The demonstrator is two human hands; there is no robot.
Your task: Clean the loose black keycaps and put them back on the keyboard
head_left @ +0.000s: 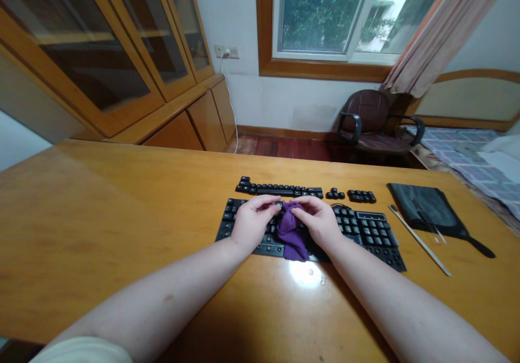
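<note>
A black keyboard (268, 248) lies on the table, with many keycaps off its lower rows. Above it, my left hand (254, 219) is closed in a pinch on a small dark piece that looks like a keycap (279, 204), mostly hidden by the fingers. My right hand (320, 219) grips a purple cloth (293, 238), bunched at the top against the keycap and hanging down over the keyboard's front edge. Behind the keyboard, loose black keycaps (280, 190) stand in rows, with smaller groups of keycaps (361, 196) to the right.
Right of the keyboard lie a white-handled brush (422, 242) and a black pouch (430, 208) with a thin wire tool (426, 216) on it. The wooden table (122, 206) reaches far left. Beyond it are a brown armchair (369, 119) and a glass-door cabinet (134, 43).
</note>
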